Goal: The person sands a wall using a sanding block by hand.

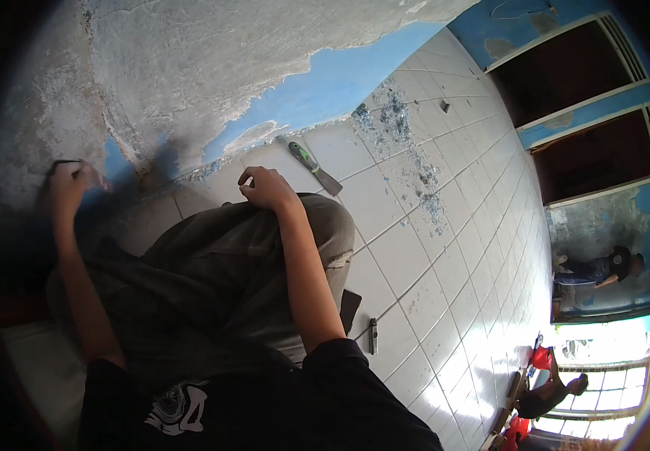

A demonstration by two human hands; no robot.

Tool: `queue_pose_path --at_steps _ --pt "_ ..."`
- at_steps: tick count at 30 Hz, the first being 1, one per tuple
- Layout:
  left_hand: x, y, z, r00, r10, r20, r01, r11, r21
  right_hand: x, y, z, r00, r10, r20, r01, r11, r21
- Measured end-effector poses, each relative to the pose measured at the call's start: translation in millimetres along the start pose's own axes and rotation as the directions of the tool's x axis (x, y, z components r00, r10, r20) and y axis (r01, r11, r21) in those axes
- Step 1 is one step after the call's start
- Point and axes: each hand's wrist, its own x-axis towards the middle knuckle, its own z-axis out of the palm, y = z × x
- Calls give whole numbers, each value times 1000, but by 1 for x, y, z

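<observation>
My left hand (pixel 71 185) is up against the worn wall (pixel 156 71), somewhat smeared by motion. Its fingers are bent around a thin dark piece whose kind I cannot make out. Over my raised knee rests my right hand (pixel 267 188), loosely curled, with a gap between thumb and forefinger and nothing in it. Just beyond that hand, a scraper (pixel 315 167) with a green and black handle and a flat metal blade lies on the tiles. The wall shows bare grey plaster, with ragged blue paint (pixel 340 75) along its lower part.
Paint chips (pixel 415 161) are scattered over the white tiled floor (pixel 460 263). Beside my leg lie a dark flat object (pixel 350 310) and a small grey tool (pixel 373 336). One person (pixel 614 267) is by the far wall, another (pixel 546 395) near the bright window. Two dark doorways (pixel 565 71) stand across the room.
</observation>
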Motion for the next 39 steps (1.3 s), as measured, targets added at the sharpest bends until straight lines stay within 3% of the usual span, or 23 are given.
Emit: queue_pose_path --at_steps 1,2,4,5,8,10,12,13,14,16,17,18,20,21,25,27,28,30,31,34,35,37,39 --pt "-3 3 14 997 -71 -10 72 997 39 -1 1 1 1000 4 1 -4 1000 0" --pt "-5 9 12 997 -71 -7 71 997 36 -2 1 1 1000 -7 -9 7 1000 -2" --pt "-4 18 4 998 -58 16 54 978 201 -2 1 0 1000 -16 -23 15 1000 -7" --pt "7 -15 4 995 80 -57 -73 991 110 -3 -1 -1 1000 -11 -18 10 1000 -29" --pt "2 4 -32 993 -27 -116 21 999 -49 -2 -2 3 999 -10 -32 8 998 -56" --pt "5 -6 -17 985 -13 -173 -6 994 -109 -1 -1 4 999 -18 -49 15 998 -63" --pt "1 6 -2 998 67 -6 -64 973 221 0 2 5 998 -27 -51 27 999 -17" --pt "3 3 15 990 -69 120 60 996 71 0 2 7 998 -27 -48 26 1000 -15" --pt "0 0 21 990 -69 119 61 996 72 1 3 8 999 -19 -30 18 1000 -2" --pt "-2 -1 30 996 -88 10 88 996 -20 4 4 3 1000 -17 -23 17 1000 -7" --pt "4 -5 18 1000 24 -3 -24 994 110 4 4 4 999 -15 -33 15 1000 -5" --pt "6 -4 4 1000 26 -8 -24 994 109 2 2 5 999 -13 -41 13 1000 0" --pt "4 -3 -14 959 149 -242 -133 988 82 3 0 4 999 -10 -38 9 1000 -22" --pt "5 -3 -12 959 150 -241 -134 988 80 4 0 4 999 -15 -36 14 1000 -20" --pt "4 -7 18 997 49 -60 -40 988 147 0 2 5 997 -34 -72 33 999 -17" --pt "3 -6 37 976 -174 135 174 985 7 2 3 9 994 -51 -93 48 998 -35" --pt "4 -9 34 976 -171 136 172 985 4 3 5 9 991 -71 -113 65 996 -55" --pt "8 -16 15 993 75 -93 -52 972 231 2 5 8 993 -55 -106 52 998 -36" --pt "9 -15 2 992 63 -111 -50 993 111 2 4 8 994 -45 -97 44 999 -15" --pt "5 -2 -12 980 53 -190 -48 998 32 2 1 6 995 -43 -93 42 999 -16" --pt "2 5 -12 980 52 -191 -46 998 33 2 1 5 995 -45 -92 43 999 -17" --pt "0 18 -6 995 -29 97 29 1000 10 0 0 5 991 -59 -119 58 998 -15" --pt "5 -17 34 993 -67 94 70 997 -33 0 1 7 987 -71 -141 67 997 -30"
